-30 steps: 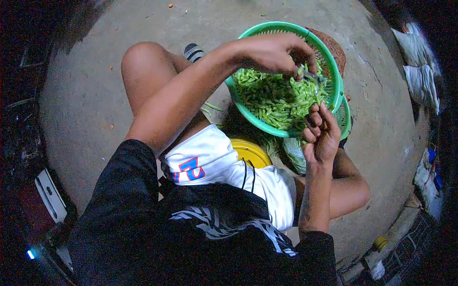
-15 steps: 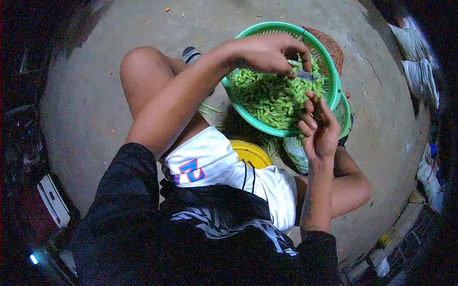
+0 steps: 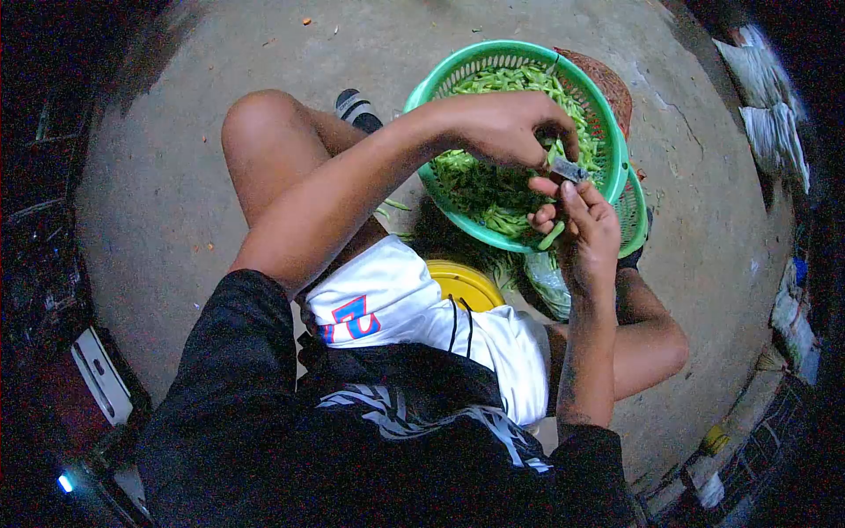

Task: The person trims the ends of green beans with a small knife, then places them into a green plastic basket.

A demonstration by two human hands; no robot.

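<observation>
My left hand (image 3: 515, 130) is closed on a small flat metal blade (image 3: 569, 169), over a green plastic basket (image 3: 429, 89). Cut green bean pieces (image 3: 506, 81) fill much of the basket. My right hand (image 3: 572, 209) is at the basket's near right side, its fingers curled round a green bean (image 3: 552, 235) whose end sticks out below them. The blade's tip is close to the right thumb and forefinger. How far the blade touches the bean is hidden by the fingers.
A second green basket (image 3: 630, 216) sits under the first, beside a reddish mesh sack (image 3: 607, 77). A yellow round lid (image 3: 464, 283) and a plastic bag of greens (image 3: 547, 286) lie nearer my crossed legs. White sacks (image 3: 775, 145) stand at the right.
My left hand has moved down with the blade, toward my right hand. My right hand's fingers have curled in, and a bean now shows below them.
</observation>
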